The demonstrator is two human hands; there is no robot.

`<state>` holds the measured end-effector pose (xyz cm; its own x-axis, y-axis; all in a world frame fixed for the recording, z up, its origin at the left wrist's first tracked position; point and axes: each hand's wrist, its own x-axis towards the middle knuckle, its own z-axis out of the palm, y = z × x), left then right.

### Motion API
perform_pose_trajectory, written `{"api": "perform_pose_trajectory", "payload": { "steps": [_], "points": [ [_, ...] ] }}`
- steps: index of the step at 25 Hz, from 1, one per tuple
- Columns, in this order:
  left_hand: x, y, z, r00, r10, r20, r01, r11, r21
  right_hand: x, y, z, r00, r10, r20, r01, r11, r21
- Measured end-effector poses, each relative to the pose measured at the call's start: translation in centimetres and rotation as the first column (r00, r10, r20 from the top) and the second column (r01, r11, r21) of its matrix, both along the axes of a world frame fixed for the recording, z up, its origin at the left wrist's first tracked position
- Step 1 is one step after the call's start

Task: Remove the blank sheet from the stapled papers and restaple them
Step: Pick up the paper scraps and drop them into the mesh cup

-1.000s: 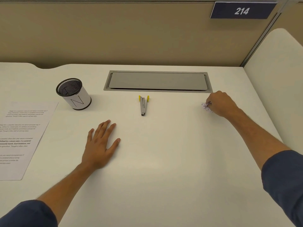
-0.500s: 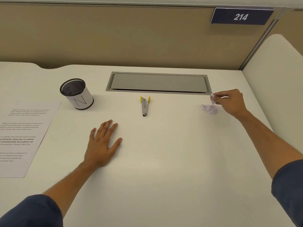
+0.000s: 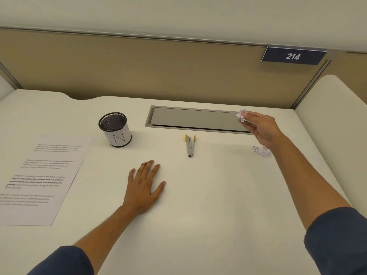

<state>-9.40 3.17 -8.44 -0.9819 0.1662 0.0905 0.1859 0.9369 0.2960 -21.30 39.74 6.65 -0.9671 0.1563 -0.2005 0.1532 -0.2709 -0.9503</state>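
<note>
At the far left edge of the white desk [image 3: 218, 195] lies the white printed sheet of stapled papers [image 3: 45, 175], flat and untouched. Just right of it, farther back, stands a black mesh cup wrapped in white paper [image 3: 115, 129]. The left hand [image 3: 144, 188] rests flat on the desk, fingers straight, holding nothing. Right of it, farther back, lies the grey metal stapler with yellow knobs [image 3: 190, 145], closed. The right hand [image 3: 262, 129] hovers over the grey recessed cable hatch [image 3: 198, 120], its fingertips pinching small clear lilac bits [image 3: 242, 115]; more of them lie in a loose pile [image 3: 261, 151] beneath the wrist. To do this well, the pinch should stay firm so nothing scatters, and the papers should come to the middle before the staple is worked out.
</note>
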Motion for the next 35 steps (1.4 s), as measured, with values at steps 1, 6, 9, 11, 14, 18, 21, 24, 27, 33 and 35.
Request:
{"api": "perform_pose_trajectory", "payload": {
  "steps": [1,6,9,11,14,18,21,24,27,33,35],
  "points": [
    [-0.4,-0.4,0.3,1.0,-0.017,-0.009,0.017,1.0,-0.008,-0.2,-1.3,0.3,1.0,0.02,0.0,-0.02,1.0,-0.016],
    [-1.9,-3.1,0.7,1.0,-0.021,0.0,0.021,1.0,-0.013,-1.8,-8.9,1.1,0.991,0.13,0.006,-0.13,0.989,-0.071],
    [-2.1,-3.2,0.6,0.999,-0.029,0.029,0.03,0.999,-0.012,-3.0,-13.7,0.9,0.979,0.205,0.015,-0.203,0.975,-0.092],
    [-2.3,-3.2,0.5,0.999,-0.026,0.029,0.026,1.0,0.003,-3.8,-17.1,0.8,0.966,0.257,0.029,-0.252,0.961,-0.111],
    [-2.2,-3.2,0.3,0.999,-0.021,0.031,0.02,1.0,0.018,-5.2,-22.0,0.6,0.947,0.315,0.063,-0.301,0.938,-0.171],
    [-2.3,-3.3,0.3,1.0,-0.015,0.024,0.015,1.0,0.025,-7.1,-28.2,0.9,0.918,0.379,0.112,-0.355,0.916,-0.188],
    [-2.4,-3.4,0.2,1.0,-0.015,0.011,0.015,1.0,0.025,-8.1,-32.5,0.7,0.903,0.402,0.149,-0.387,0.914,-0.121],
    [-2.5,-3.5,0.1,1.0,-0.017,0.007,0.016,1.0,0.019,-8.8,-35.7,-1.0,0.91,0.402,0.104,-0.415,0.89,0.191],
    [-2.6,-3.6,0.1,1.0,-0.017,0.013,0.017,1.0,0.022,-8.8,-37.4,-2.2,0.854,0.521,-0.009,-0.363,0.606,0.708],
    [-2.6,-3.7,0.0,1.0,-0.015,0.026,0.015,1.0,0.012,-7.6,-39.0,-1.9,0.729,0.673,0.12,-0.201,0.043,0.979],
    [-2.6,-3.7,0.0,1.0,-0.015,0.025,0.014,1.0,0.01,-7.1,-39.0,-1.4,0.7,0.699,0.147,-0.125,-0.083,0.989]
  ]
}}
